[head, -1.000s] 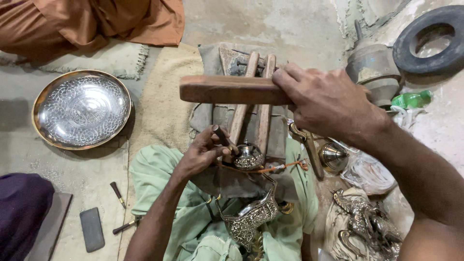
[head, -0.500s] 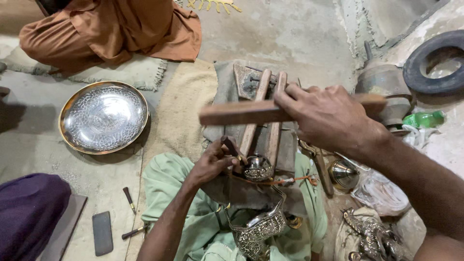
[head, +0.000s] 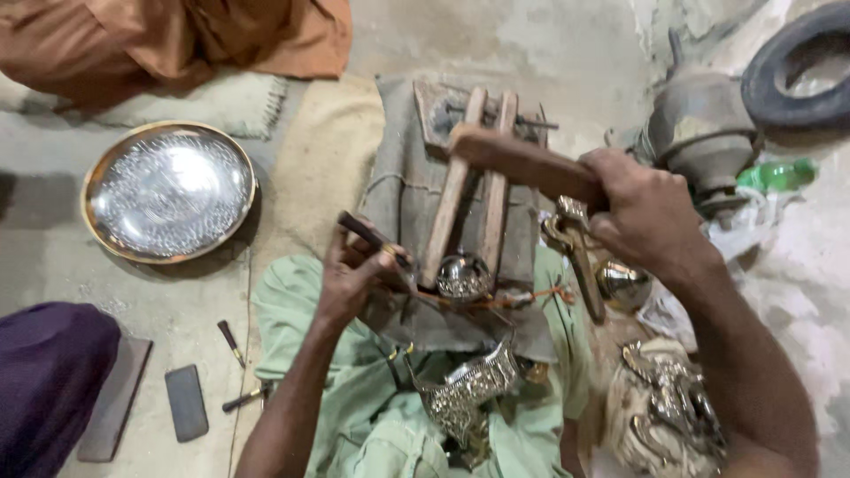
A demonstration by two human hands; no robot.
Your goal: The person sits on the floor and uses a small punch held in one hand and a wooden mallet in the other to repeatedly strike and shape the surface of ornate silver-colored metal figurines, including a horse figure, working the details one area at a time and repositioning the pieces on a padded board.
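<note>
1. The engraved round tray lay on the floor with nothing in it.
2. The right hand gripped the wooden mallet, swung lower than before.
3. The left hand pinched the chisel beside the small metal bowl.

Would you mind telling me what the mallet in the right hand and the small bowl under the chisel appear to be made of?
The mallet looks like plain brown wood: matte, with a worn, unvarnished surface. The small bowl looks like polished silvery metal, judging by its bright highlights and fine patterned texture; the alloy cannot be told. The chisel in the left hand seems dark metal, though blur leaves that open.
</note>
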